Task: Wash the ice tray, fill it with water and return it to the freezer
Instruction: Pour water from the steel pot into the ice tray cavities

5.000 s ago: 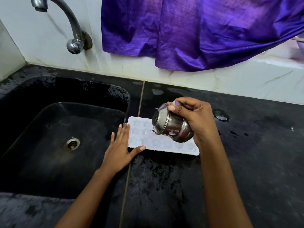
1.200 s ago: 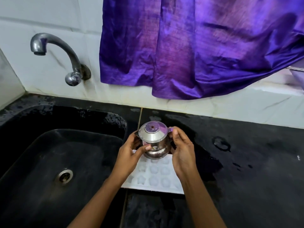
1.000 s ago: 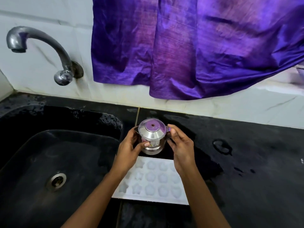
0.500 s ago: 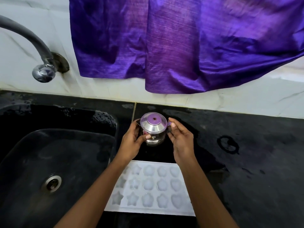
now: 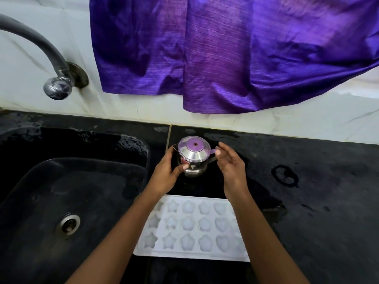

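Note:
The white ice tray [image 5: 194, 228], with star and flower shaped cells, lies flat on the black counter [image 5: 317, 201] between my forearms. Behind it stands a small steel pot [image 5: 193, 160] with a domed lid and a purple top, upright on the counter near the wall. My left hand [image 5: 166, 175] grips the pot's left side, thumb across its front. My right hand [image 5: 231, 169] hovers just right of the pot with relaxed, spread fingers; its thumb tip is beside the pot's small handle. I cannot tell whether the cells hold water.
A black sink [image 5: 67, 193] with a metal drain [image 5: 68, 224] lies to the left, under a curved steel tap [image 5: 55, 78]. A purple cloth [image 5: 225, 54] hangs over the white wall behind the counter. A wet ring [image 5: 284, 175] marks the counter on the right.
Five seconds ago my right hand tipped the pot over the tray. Since then both hands stood it upright behind the tray, and my right hand has now loosened from it.

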